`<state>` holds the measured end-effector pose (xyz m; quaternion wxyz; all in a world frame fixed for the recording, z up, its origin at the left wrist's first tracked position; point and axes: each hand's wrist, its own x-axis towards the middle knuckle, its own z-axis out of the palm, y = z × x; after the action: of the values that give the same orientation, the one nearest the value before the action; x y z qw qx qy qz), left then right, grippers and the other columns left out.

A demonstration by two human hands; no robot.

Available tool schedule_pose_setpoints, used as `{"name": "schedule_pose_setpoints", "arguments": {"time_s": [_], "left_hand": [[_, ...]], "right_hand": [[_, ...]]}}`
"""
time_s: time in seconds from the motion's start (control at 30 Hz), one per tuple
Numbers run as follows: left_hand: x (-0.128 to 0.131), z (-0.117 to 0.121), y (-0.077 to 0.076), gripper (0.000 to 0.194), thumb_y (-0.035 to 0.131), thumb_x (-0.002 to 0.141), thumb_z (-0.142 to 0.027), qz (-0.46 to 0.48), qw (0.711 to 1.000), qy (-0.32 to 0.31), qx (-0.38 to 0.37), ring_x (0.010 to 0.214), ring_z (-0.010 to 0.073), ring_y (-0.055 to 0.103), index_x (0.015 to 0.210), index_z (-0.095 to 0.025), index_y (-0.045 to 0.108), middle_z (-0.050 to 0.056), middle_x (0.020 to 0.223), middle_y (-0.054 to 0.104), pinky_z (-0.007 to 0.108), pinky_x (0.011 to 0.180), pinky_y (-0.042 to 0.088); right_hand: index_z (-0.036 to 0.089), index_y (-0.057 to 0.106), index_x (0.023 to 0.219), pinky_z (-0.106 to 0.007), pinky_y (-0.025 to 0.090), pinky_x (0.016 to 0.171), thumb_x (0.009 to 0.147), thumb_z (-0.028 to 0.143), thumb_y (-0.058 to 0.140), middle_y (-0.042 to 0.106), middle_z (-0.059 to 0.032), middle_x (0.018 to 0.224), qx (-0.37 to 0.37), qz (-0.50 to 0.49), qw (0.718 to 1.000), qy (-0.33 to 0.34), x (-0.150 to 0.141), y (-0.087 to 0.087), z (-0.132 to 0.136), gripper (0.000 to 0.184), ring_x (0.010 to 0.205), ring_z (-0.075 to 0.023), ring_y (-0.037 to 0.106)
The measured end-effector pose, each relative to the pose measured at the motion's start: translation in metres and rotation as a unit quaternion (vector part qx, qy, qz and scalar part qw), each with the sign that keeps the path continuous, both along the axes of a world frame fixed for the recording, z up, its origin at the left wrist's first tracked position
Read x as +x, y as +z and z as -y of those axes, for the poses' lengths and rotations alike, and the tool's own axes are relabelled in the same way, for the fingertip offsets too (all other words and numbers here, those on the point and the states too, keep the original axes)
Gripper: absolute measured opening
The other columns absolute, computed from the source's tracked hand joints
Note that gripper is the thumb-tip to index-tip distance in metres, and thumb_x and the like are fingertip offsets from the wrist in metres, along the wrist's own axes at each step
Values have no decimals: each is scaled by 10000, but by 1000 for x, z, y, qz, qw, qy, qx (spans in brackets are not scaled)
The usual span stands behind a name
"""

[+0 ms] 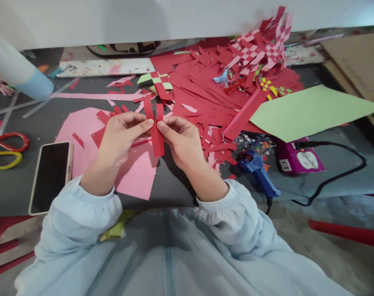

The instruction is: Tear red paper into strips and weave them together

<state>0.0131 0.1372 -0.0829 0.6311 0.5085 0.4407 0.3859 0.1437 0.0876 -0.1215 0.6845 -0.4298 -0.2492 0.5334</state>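
L hand [121, 133] & R hand [183, 142] v. close tgthr, both pinching red paper strip [158, 144].

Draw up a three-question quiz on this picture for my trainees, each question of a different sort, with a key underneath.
1. Multiple choice: what do the left hand and the right hand pinch together?
a) a black rubbery cable
b) strip-shaped red paper
c) a white-and-blue cylinder
2. True or false: the blue plastic glue gun lies closer to the purple rectangular box than the black-screened rectangular phone does.
3. Fill in the blank: the scissors with ring-shaped handles have one red ring and one ______ ring.

Key: 1. b; 2. true; 3. yellow
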Motion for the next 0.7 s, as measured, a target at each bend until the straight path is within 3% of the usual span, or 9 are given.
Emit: {"name": "schedule_pose_setpoints", "arguments": {"time_s": [0.3,0.43,0.7], "left_hand": [[-2,0,6,168,860,664,-251,-21,998,-51,3,585,90,578,643,-174,712,-20,611,585,255,670,541],[-2,-1,7,173,850,689,-236,-36,998,-41,9,579,83,568,644,-160,701,-14,628,597,258,675,532],[-1,-1,3,193,874,637,-266,5,999,-46,4,608,87,596,685,-169,714,-15,661,639,225,642,526]], "right_hand": [[238,712,753,-262,558,784,638,383,863,709,52,777,6,15,1000,-6,2,0,1,239,728,-91,644],[230,724,757,-255,557,767,655,395,856,725,41,783,1,7,1000,31,3,0,1,234,730,-92,656],[234,709,733,-253,560,753,590,425,888,708,51,760,-4,-13,1000,14,0,0,0,298,715,-92,648]]}}
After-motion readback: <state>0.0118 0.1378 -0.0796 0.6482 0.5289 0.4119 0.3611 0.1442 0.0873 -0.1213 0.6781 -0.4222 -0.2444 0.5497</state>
